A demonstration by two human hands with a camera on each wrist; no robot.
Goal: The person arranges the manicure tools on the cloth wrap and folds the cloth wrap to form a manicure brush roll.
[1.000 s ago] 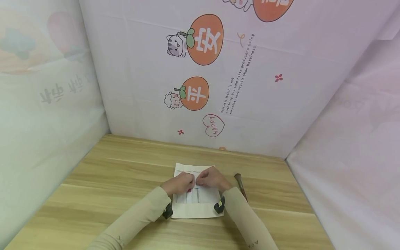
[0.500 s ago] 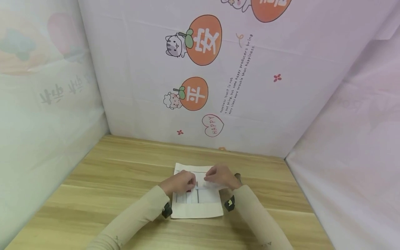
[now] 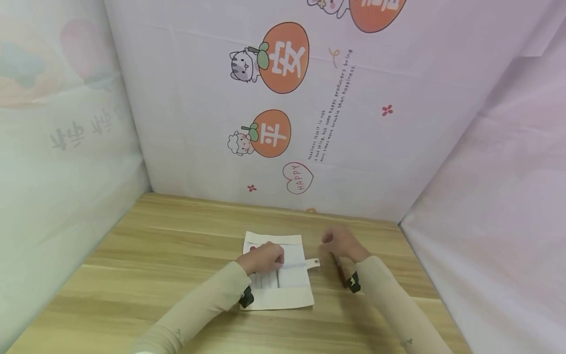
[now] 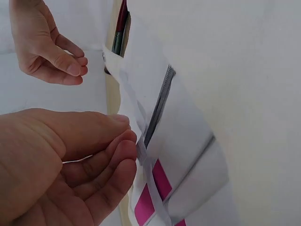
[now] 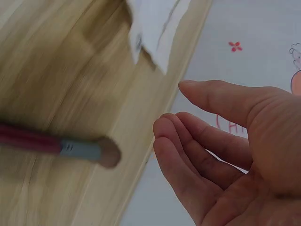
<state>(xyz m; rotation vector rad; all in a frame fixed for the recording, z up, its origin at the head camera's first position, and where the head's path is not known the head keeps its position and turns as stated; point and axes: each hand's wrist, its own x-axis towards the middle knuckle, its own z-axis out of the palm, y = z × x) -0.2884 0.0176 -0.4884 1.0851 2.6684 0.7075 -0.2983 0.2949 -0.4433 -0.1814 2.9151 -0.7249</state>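
A white cloth brush roll (image 3: 283,297) with pockets lies unfolded on the table. My left hand (image 3: 264,257) is over its middle. In the left wrist view that hand's thumb and curled fingers meet at the edge of the pale pocket band (image 4: 142,113); whether they pinch it is unclear. A thin grey rod-like tool (image 4: 160,106) and a magenta piece (image 4: 162,179) sit in the pockets. My right hand (image 3: 346,243) is raised above a brush (image 3: 339,269), fingers bent, thumb apart, holding nothing. The brush (image 5: 80,149) has a dark red handle and brown bristles, lying right of the roll.
A snap tab (image 3: 312,263) sticks out from the roll's right side. The wooden table (image 3: 177,236) is bounded by white printed cloth walls (image 3: 199,123) at the back and sides.
My right hand has left the roll and moved right, over the brush; the snap tab is now in sight. My left hand has shifted slightly right on the roll.
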